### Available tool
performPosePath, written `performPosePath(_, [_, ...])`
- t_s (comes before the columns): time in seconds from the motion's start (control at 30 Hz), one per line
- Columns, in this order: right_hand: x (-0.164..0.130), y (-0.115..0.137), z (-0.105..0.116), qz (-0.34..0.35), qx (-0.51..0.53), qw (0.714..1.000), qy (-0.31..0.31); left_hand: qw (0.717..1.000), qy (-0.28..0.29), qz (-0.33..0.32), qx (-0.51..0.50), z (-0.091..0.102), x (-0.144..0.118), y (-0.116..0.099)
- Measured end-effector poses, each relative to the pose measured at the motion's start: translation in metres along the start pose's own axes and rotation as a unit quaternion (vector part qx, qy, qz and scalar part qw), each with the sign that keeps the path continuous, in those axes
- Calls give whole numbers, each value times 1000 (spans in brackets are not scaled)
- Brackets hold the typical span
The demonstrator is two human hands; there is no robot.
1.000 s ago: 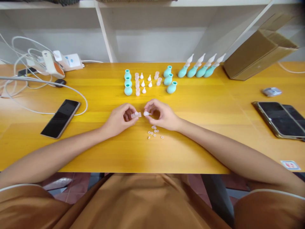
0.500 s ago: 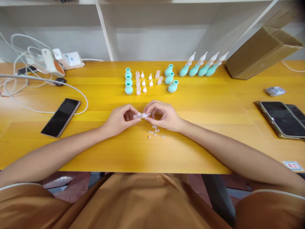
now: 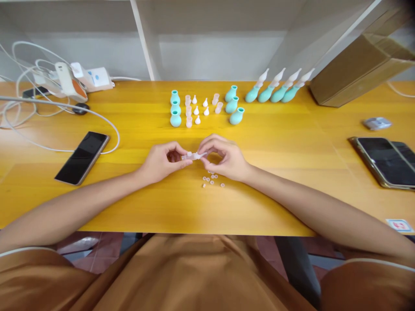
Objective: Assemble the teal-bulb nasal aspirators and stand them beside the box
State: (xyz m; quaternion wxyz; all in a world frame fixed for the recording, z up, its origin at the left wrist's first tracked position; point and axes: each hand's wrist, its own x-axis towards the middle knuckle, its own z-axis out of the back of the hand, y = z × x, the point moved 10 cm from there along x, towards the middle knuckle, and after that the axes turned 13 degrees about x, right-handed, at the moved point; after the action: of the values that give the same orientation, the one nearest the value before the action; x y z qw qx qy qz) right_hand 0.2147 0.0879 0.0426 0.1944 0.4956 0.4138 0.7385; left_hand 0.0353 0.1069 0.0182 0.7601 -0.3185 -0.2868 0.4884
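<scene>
My left hand (image 3: 158,163) pinches a translucent plastic connector (image 3: 192,156) between thumb and fingertips, held sideways above the table. From the other side, the thumb and index finger of my right hand (image 3: 229,160) are closed on the white tapered nozzle tip (image 3: 202,154), which sits end to end with the connector. Whether the two are fully pressed together I cannot tell. Just below my right hand lie several small pale rings (image 3: 212,182). Beyond my hands stand small white nozzle tips (image 3: 197,120), translucent connectors (image 3: 189,122) and open-mouthed teal bulbs (image 3: 175,119).
Teal bulbs with nozzles fitted (image 3: 276,91) stand in a row at the back right, beside a cardboard box (image 3: 346,73). Phones (image 3: 376,157) lie at right; another phone (image 3: 82,157) lies at left, near white cables and chargers (image 3: 97,80).
My right fingers have shifted slightly on the nozzle tip, and the hand has turned a little. My left hand keeps its grip on the connector. The view has moved slightly.
</scene>
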Motion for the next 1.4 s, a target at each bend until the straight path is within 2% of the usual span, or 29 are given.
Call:
performPosePath(0.2, [-2,12,-2,52,-33,998,3,1000,6,9,-10,-1,-1,-1])
performPosePath(0.53, [-3,25,-7,101,-97,990,15,999,17,32,-36,-5,0,7])
performPosePath(1.0, [-4,18,-4,59,-11,998,6,989,34,7,-145,-10,0,4])
performPosePath(1.23, [-4,19,-8,62,-40,997,7,992,34,0,-125,-11,1,4])
performPosePath(1.4, [5,27,-2,71,-102,992,9,998,-6,-18,-68,-9,-2,-4])
